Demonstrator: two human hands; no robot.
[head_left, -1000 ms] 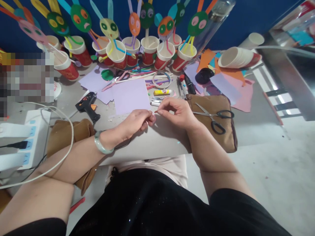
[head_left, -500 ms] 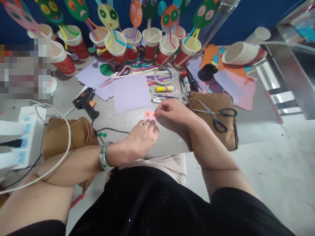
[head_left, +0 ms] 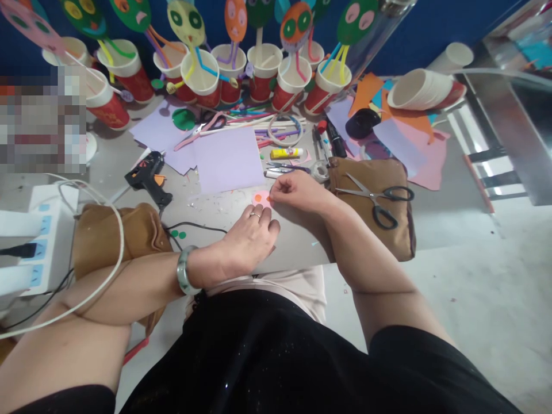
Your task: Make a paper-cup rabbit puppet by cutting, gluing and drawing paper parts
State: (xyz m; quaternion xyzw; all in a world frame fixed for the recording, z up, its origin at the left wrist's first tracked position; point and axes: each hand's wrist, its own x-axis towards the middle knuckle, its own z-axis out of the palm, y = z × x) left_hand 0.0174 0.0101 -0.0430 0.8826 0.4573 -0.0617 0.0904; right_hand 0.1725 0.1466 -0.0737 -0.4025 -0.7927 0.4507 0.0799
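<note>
A small pink paper oval (head_left: pixel 261 202) lies on the table in front of me, an orange paper dot (head_left: pixel 257 198) on its left part. My left hand (head_left: pixel 248 238), a ring and a bangle on it, has its fingers curled over the oval's lower edge, which they hide. At the oval's right side, my right hand (head_left: pixel 295 192) pinches a second orange dot (head_left: pixel 269 198) between thumb and forefinger, touching or just above the pink paper. Beyond the hands lies a lilac sheet (head_left: pixel 230 161). Two green dots (head_left: pixel 178 234) rest left of my left hand.
Red paper cups (head_left: pixel 202 80) with paper-face figures line the back. A glue gun (head_left: pixel 150 175) lies left, its cord near my left hand. Black-handled scissors (head_left: pixel 375 198) rest on a brown bag (head_left: pixel 397 241) at right. A glue stick (head_left: pixel 286 153) and markers (head_left: pixel 334 141) lie ahead.
My right hand has shifted very slightly left, with its fingertips at the orange dot on the oval's right. The left hand stays at the oval's lower edge; the whole view moves slightly.
</note>
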